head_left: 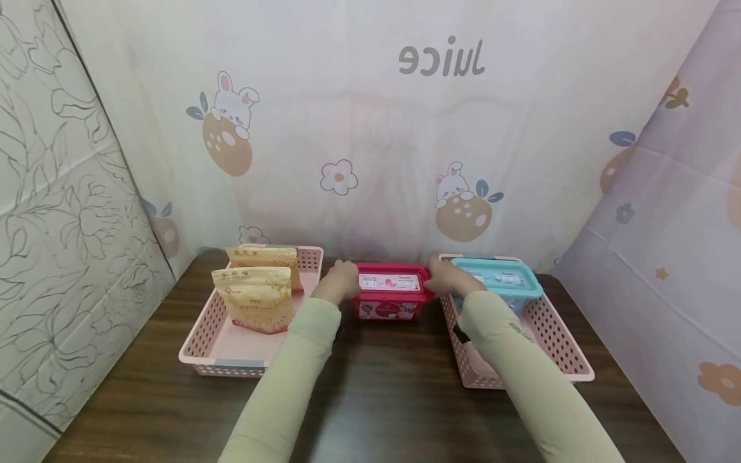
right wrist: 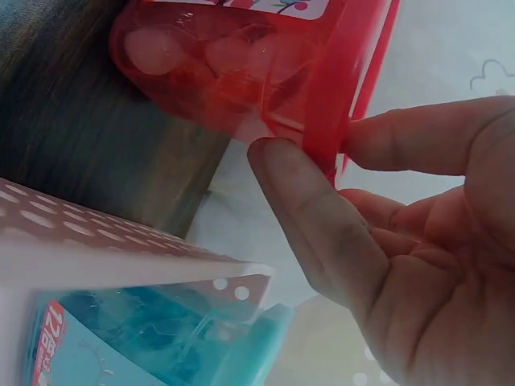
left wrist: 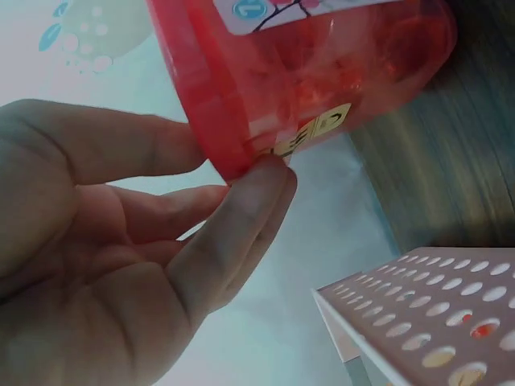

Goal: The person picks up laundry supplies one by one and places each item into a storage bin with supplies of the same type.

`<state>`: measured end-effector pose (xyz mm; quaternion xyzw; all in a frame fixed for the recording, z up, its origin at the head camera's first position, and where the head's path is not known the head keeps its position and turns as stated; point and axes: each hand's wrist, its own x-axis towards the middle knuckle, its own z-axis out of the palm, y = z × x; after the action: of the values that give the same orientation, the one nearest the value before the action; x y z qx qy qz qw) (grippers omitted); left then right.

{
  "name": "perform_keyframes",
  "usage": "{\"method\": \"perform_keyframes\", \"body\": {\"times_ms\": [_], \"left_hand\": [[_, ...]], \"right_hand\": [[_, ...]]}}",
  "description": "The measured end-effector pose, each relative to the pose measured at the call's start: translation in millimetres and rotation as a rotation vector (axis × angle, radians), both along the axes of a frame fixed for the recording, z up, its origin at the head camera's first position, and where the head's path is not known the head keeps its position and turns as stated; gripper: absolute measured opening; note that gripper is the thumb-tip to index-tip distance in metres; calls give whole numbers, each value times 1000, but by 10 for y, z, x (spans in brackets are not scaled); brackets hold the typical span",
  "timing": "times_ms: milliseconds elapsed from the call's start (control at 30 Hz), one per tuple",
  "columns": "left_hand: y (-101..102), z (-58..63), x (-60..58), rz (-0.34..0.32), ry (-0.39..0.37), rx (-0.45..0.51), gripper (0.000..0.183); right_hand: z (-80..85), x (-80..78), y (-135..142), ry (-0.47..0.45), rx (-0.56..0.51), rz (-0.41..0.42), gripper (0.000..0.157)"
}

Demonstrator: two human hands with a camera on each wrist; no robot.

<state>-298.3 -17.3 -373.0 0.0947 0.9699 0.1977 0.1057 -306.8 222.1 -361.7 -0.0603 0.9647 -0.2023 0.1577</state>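
Observation:
A red lidded plastic tub [head_left: 389, 290] stands between the two baskets near the back wall, its see-through body showing rounded pieces inside in the right wrist view. My left hand [head_left: 343, 281] pinches the left end of its lid rim, thumb on top and fingers beneath. At the opposite end my right hand [head_left: 450, 278] grips the rim the same way, fingertips [right wrist: 278, 161] under the edge. Whether the tub's base touches the table is hard to tell.
To the left, a pink basket [head_left: 197, 344] holds two yellow pouches [head_left: 257, 302]. A second pink basket [head_left: 556, 341], close by my right forearm, contains a blue-lidded tub [head_left: 509, 278]. Both rest on a dark wooden table [head_left: 382, 399], with a printed curtain [head_left: 370, 128] behind.

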Motion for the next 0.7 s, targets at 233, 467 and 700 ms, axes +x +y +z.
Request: {"method": "perform_keyframes", "body": {"times_ms": [233,467,700], "left_hand": [[-61,-3,88,-16,-31,7,44],[-110,-4,185,-96,-36,-39,44],[-189,33,307,-161,-50,-45,39]], "right_hand": [[17,131,1,5,12,60,41],[31,299,-3,3,19,117,40],[13,431,-1,3,17,129,38]]}}
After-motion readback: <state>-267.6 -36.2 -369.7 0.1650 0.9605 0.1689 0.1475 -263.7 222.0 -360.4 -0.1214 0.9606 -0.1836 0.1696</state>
